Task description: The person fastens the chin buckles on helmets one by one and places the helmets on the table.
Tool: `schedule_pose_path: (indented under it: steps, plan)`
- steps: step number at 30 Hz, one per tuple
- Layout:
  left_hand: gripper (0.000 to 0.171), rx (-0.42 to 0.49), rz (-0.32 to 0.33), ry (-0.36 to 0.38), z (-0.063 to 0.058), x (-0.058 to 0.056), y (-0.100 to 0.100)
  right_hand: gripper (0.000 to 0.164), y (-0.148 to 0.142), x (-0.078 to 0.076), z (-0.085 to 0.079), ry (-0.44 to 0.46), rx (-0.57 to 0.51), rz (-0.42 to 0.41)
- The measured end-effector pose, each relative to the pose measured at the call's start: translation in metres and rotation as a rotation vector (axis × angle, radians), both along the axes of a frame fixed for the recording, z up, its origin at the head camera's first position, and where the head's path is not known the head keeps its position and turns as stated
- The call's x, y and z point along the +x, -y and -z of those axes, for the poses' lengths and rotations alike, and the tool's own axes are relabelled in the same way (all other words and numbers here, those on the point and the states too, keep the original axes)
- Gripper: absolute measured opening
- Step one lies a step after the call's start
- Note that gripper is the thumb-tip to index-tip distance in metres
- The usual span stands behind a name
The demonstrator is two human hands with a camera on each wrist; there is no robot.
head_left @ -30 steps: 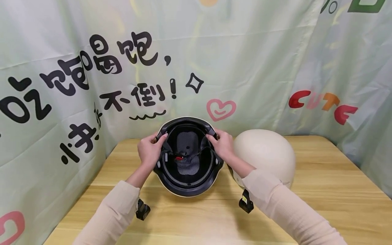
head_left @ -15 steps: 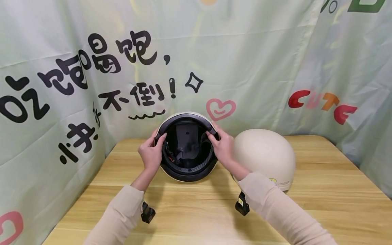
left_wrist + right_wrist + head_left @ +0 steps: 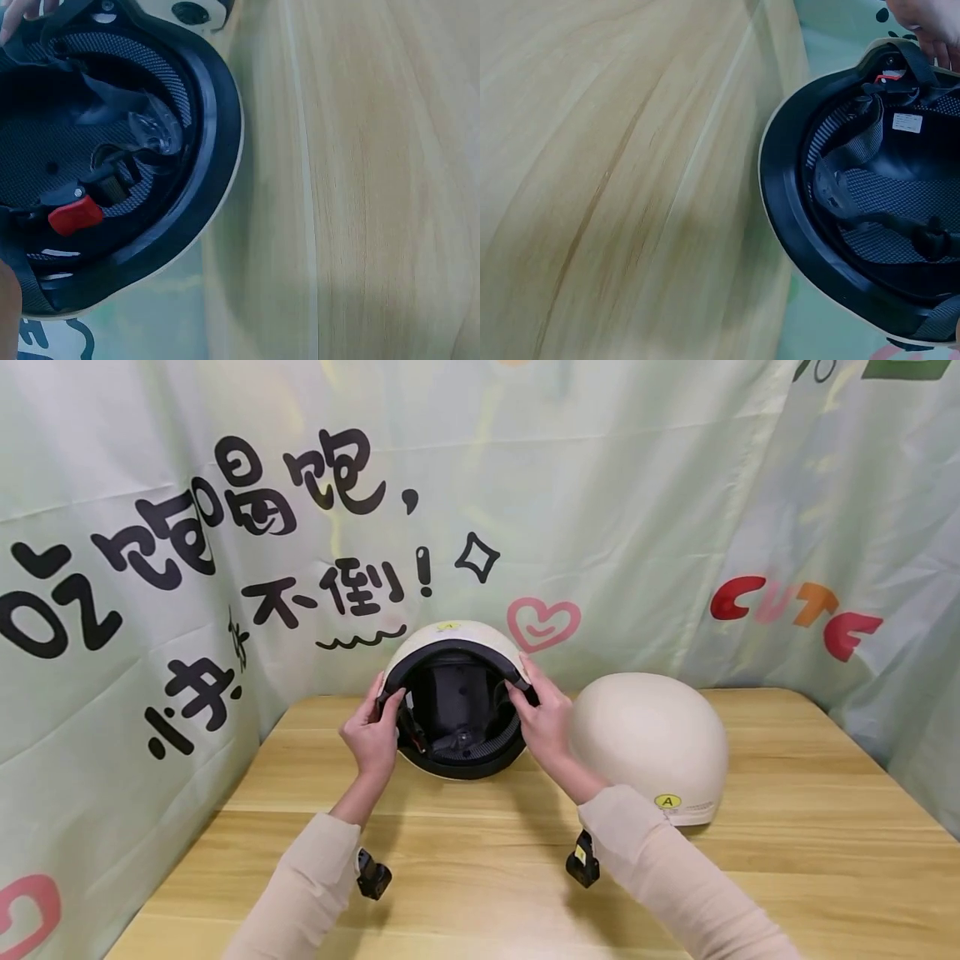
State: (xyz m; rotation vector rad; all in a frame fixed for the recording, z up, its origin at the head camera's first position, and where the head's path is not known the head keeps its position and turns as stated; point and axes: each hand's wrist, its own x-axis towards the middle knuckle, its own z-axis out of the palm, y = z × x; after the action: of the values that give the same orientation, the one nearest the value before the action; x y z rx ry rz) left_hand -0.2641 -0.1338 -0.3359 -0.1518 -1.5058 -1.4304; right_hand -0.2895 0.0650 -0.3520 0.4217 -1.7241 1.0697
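Between both hands a cream helmet (image 3: 461,633) is held tilted, its black lined inside facing me. The left hand (image 3: 371,735) grips its left rim, thumb on the inner edge. At the opposite rim the right hand (image 3: 546,714) holds on in the same way. A yellow sticker shows on the shell's top. In the left wrist view a red buckle (image 3: 75,216) on a black strap hangs inside the padding. The right wrist view shows a white label (image 3: 907,122) in the lining. To the right, a second cream helmet (image 3: 648,743) rests dome up on the table, partly behind the right forearm.
The wooden table (image 3: 465,877) runs beneath both helmets. Behind it hangs a pale green curtain (image 3: 622,527) with printed writing and a pink heart. A small black camera (image 3: 372,874) sits at the left wrist, another black camera (image 3: 582,860) at the right.
The held helmet has tipped, so more of its cream shell and the yellow sticker show, and its lower rim has risen. Both hands keep their hold. The second helmet stays on the table.
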Motion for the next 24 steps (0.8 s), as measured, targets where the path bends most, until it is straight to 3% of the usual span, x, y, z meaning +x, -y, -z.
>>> schedule_pose_path:
  steps: [7, 11, 19, 24]
  plan:
    - [0.034, 0.014, 0.078, -0.077, 0.021, -0.025, 0.011, 0.04, 0.002, -0.005, 0.009, -0.082, -0.03, -0.011]
    - [0.033, -0.006, 0.108, -0.103, 0.024, -0.029, 0.014, 0.039, 0.005, -0.008, 0.012, -0.122, -0.059, -0.008]
    - [0.033, -0.019, 0.134, -0.151, 0.034, -0.019, 0.019, 0.043, 0.006, -0.003, 0.015, -0.196, -0.006, -0.072]
    - [0.029, -0.088, 0.112, -0.114, 0.04, -0.008, 0.024, 0.048, 0.007, 0.004, 0.015, -0.207, 0.017, -0.095]
